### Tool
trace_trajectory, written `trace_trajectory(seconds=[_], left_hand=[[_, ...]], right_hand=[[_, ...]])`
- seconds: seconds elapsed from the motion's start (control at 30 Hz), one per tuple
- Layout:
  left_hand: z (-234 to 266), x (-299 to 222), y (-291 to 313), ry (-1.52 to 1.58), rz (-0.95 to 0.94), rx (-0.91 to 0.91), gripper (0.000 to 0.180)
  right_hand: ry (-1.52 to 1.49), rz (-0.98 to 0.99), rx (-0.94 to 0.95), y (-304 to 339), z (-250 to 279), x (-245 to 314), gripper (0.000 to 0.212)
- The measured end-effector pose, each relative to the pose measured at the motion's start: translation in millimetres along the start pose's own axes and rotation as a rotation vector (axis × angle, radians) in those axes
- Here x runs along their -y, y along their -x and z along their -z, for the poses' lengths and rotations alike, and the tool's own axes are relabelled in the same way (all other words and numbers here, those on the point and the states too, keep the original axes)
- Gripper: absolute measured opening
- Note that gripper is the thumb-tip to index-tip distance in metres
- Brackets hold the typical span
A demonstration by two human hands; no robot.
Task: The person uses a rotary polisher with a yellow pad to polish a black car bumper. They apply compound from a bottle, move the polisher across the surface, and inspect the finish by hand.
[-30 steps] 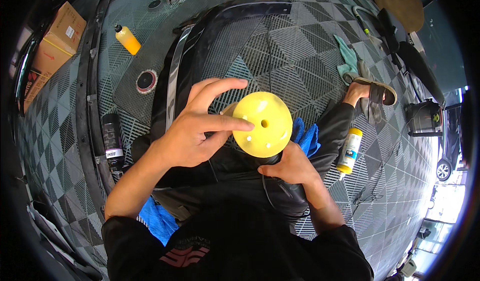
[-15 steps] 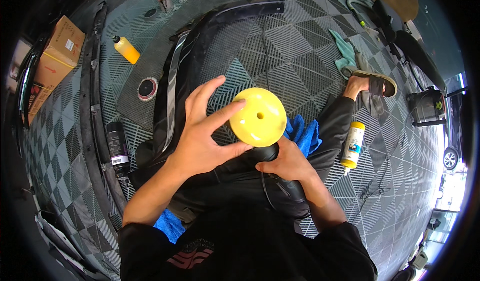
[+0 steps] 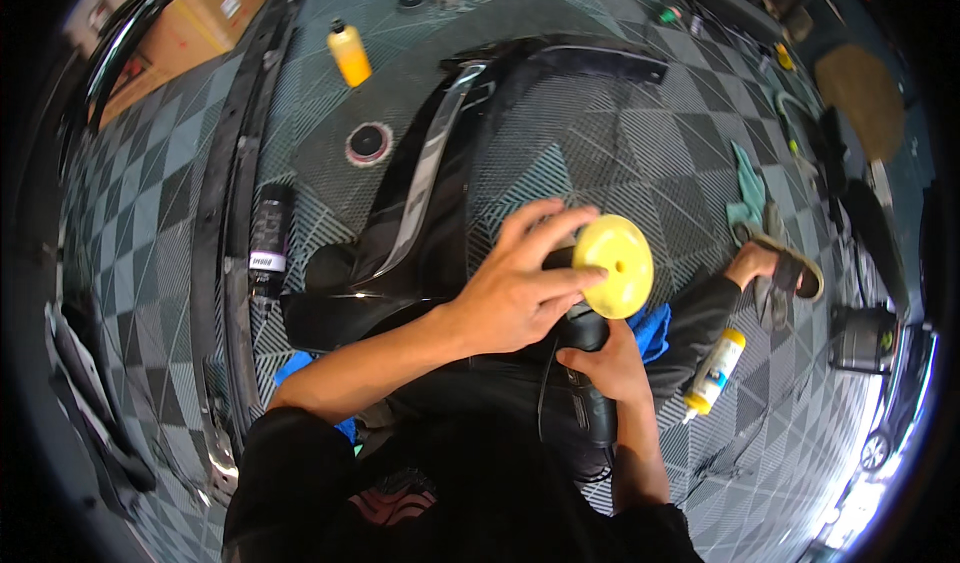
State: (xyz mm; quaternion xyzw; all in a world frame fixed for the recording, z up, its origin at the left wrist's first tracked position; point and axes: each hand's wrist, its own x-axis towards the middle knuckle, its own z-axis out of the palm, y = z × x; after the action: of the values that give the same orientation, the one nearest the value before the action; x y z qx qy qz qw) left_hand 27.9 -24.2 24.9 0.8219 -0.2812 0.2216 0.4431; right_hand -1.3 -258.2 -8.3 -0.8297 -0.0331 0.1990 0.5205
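A black power polisher (image 3: 592,403) stands tilted over my lap, its round yellow polishing pad (image 3: 629,281) facing up and to the right. My right hand (image 3: 612,363) is wrapped round the polisher's body just below the pad. My left hand (image 3: 525,278) grips the left side of the pad, with a finger and thumb on its rim. Beyond the hands lies a glossy black car bumper (image 3: 440,153) with a silver trim strip. Behind my right hand a blue cloth (image 3: 654,331) is partly hidden.
A yellow-and-white bottle (image 3: 716,373) lies to the right, near a sandal (image 3: 785,263) and a green cloth (image 3: 746,191). On the left are a black bottle (image 3: 270,238), a round pad (image 3: 369,144) and an orange bottle (image 3: 350,55). Interlocking tiles cover the floor (image 3: 165,233).
The polisher and both hands have moved right and slightly down in the view. The pad has turned from facing me toward the right. My view has shifted too.
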Motion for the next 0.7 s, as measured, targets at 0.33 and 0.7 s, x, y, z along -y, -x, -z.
trace_trajectory(seconds=[0.33, 0.7], left_hand=[[-11.6, 5.6, 8.1, 0.012, 0.17, -0.084, 0.07], [0.6, 22.4, 12.1, -0.198, 0.098, -0.326, 0.051]], right_hand=[[-0.015, -0.055, 0.01, -4.4, -4.7, 6.2, 0.072], [0.072, 0.03, -0.006, -16.9, -0.7, 5.1, 0.082]])
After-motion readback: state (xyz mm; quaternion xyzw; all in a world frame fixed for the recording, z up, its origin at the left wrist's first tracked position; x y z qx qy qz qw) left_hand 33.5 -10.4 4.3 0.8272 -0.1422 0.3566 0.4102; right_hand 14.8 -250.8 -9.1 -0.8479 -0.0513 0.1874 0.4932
